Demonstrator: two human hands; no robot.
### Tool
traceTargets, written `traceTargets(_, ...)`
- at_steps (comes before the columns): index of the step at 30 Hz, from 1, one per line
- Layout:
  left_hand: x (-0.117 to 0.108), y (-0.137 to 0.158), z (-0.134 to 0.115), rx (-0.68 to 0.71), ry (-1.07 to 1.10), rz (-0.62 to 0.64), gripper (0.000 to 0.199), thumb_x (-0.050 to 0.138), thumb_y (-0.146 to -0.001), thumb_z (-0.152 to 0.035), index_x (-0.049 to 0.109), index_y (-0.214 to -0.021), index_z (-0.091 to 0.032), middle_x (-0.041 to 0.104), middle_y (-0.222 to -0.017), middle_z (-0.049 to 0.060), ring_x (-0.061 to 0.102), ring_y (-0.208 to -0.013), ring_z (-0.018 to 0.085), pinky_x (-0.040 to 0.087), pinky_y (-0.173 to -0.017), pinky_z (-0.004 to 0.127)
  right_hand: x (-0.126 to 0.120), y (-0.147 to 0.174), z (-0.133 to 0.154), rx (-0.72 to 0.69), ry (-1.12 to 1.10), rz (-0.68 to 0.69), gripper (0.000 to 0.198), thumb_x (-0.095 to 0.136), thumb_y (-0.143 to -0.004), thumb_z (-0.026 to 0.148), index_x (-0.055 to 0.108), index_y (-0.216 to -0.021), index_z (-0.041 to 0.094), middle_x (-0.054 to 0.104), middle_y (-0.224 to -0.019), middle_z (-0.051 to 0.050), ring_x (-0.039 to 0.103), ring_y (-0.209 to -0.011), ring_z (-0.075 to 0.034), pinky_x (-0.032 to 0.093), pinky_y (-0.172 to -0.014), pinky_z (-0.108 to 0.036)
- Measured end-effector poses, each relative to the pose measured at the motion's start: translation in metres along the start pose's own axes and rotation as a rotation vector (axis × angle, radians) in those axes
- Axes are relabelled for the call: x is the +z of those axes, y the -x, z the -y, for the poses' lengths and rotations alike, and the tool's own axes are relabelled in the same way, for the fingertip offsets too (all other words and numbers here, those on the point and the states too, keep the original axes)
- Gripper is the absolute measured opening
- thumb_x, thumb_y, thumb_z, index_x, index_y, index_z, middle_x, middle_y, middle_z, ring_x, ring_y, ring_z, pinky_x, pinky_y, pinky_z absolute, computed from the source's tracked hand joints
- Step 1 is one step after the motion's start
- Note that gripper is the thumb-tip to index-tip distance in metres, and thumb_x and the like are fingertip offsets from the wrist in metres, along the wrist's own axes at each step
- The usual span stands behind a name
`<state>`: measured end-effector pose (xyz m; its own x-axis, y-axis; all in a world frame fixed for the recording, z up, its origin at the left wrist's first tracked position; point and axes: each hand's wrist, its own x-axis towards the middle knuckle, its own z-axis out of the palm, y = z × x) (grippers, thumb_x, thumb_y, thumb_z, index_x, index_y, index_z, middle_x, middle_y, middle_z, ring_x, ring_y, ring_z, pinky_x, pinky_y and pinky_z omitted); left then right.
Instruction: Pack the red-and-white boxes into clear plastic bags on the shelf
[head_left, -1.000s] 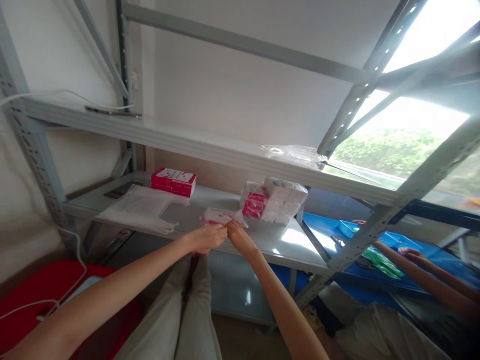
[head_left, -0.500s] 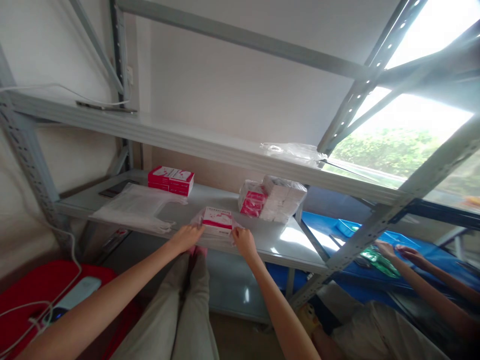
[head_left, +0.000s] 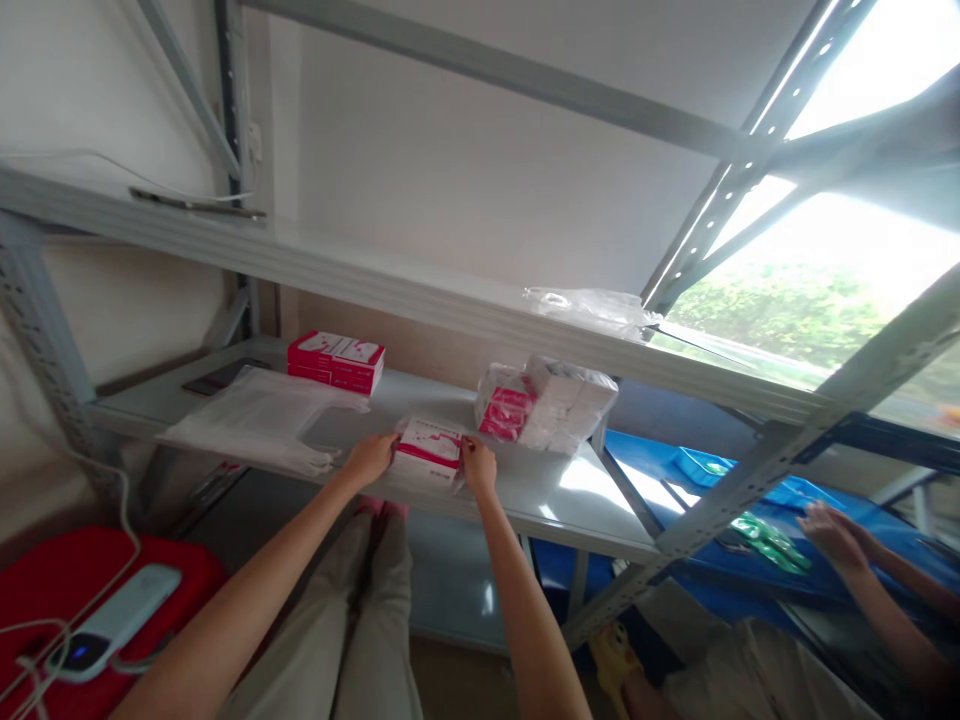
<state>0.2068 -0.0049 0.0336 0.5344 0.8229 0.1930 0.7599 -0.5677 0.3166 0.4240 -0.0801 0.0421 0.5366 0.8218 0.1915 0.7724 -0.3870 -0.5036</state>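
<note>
Hands apart, left hand [head_left: 370, 458] and right hand [head_left: 478, 466] clamping opposite ends of small red-and-white box [head_left: 427, 447] at front edge of grey shelf [head_left: 540, 490]; best kept level, even grip, clear of wrapped box bundle [head_left: 544, 402] behind.

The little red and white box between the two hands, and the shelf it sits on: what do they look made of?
The box looks like printed cardboard, matt, with sharp folded edges; whether a clear film wraps it is hard to tell. The shelf looks like painted sheet metal, pale grey and smooth, with a soft sheen where daylight falls and punched steel uprights.
</note>
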Motion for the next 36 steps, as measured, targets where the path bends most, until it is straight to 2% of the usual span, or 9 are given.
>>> traceTargets(2,0.004,-0.013,-0.001,0.001,0.068,-0.001,0.036,0.039,-0.089,-0.018,0.057,-0.121,-0.020,0.068,-0.106,0.012,0.063,-0.098,0.023,0.044,-0.083,0.032,0.005,-0.010,-0.001,0.021,0.019,0.019,0.041,0.030,-0.095,0.034,0.066,-0.108,0.020,0.070,-0.099,-0.011,0.066,-0.093,-0.022,0.048,-0.072,-0.029)
traceTargets(7,0.016,-0.045,0.001,-0.161,0.277,-0.062,0.035,0.033,-0.094,-0.028,0.065,-0.106,-0.017,0.068,-0.108,0.011,0.063,-0.100,0.021,0.045,-0.079,0.028,0.014,-0.029,-0.003,0.055,0.069,0.021,0.044,0.029,-0.095,0.036,0.068,-0.100,0.017,0.070,-0.096,-0.015,0.067,-0.088,-0.025,0.049,-0.068,-0.032)
traceTargets(15,0.030,-0.062,-0.002,-0.294,0.158,-0.142,0.043,0.033,-0.092,-0.043,0.067,-0.092,-0.017,0.069,-0.094,0.015,0.065,-0.092,0.027,0.046,-0.071,0.033,0.018,-0.032,-0.010,0.036,0.145,0.002,0.026,0.042,-0.090,0.026,0.064,-0.099,0.018,0.070,-0.089,-0.013,0.067,-0.086,-0.025,0.048,-0.069,-0.032)
traceTargets(19,0.032,-0.054,-0.001,-0.227,0.099,-0.132,0.026,0.042,-0.090,-0.030,0.064,-0.086,-0.016,0.067,-0.096,0.013,0.063,-0.095,0.025,0.046,-0.074,0.031,0.022,-0.021,-0.023,-0.135,0.077,-0.002,0.026,0.044,-0.086,0.018,0.058,-0.108,0.018,0.069,-0.091,-0.009,0.066,-0.084,-0.021,0.048,-0.071,-0.029)
traceTargets(24,0.035,-0.038,0.003,-0.104,0.087,-0.166,0.017,0.046,-0.086,-0.015,0.060,-0.096,-0.013,0.063,-0.104,0.015,0.057,-0.103,0.024,0.042,-0.087,0.033,0.032,0.010,-0.053,-0.373,-0.026,-0.121,0.041,0.044,-0.074,0.008,0.057,-0.112,0.018,0.061,-0.108,-0.012,0.058,-0.100,-0.024,0.047,-0.087,-0.035)
traceTargets(28,0.041,-0.028,0.005,-0.095,0.105,-0.209,0.020,0.046,-0.086,-0.015,0.058,-0.103,-0.014,0.061,-0.108,0.014,0.055,-0.105,0.025,0.041,-0.090,0.035,0.011,0.029,-0.053,-0.488,-0.065,-0.209,0.047,0.041,-0.078,0.009,0.050,-0.122,0.020,0.053,-0.122,-0.012,0.052,-0.110,-0.024,0.041,-0.096,-0.042)
traceTargets(31,0.041,-0.023,0.003,-0.083,0.112,-0.214,0.019,0.046,-0.087,-0.017,0.058,-0.101,-0.014,0.060,-0.106,0.014,0.055,-0.101,0.025,0.041,-0.089,0.036,-0.016,0.019,-0.025,-0.636,-0.015,-0.099,0.050,0.048,-0.082,0.017,0.043,-0.131,0.024,0.044,-0.136,-0.010,0.042,-0.123,-0.024,0.036,-0.102,-0.045)
traceTargets(34,0.038,-0.020,0.001,-0.078,0.123,-0.207,0.017,0.045,-0.088,-0.019,0.058,-0.098,-0.013,0.060,-0.104,0.014,0.055,-0.099,0.024,0.041,-0.088,0.036,-0.030,-0.007,0.013,-0.702,0.090,0.148,0.086,0.071,-0.067,0.035,0.030,-0.142,0.022,0.038,-0.143,-0.014,0.031,-0.134,-0.029,0.034,-0.103,-0.048)
traceTargets(36,0.035,-0.020,0.000,-0.080,0.128,-0.202,0.016,0.046,-0.087,-0.018,0.059,-0.097,-0.014,0.060,-0.103,0.013,0.056,-0.098,0.023,0.041,-0.087,0.036,-0.029,-0.023,0.034,-0.674,0.173,0.355,0.105,0.079,-0.055,0.041,0.028,-0.144,0.021,0.038,-0.143,-0.016,0.031,-0.134,-0.032,0.032,-0.103,-0.052)
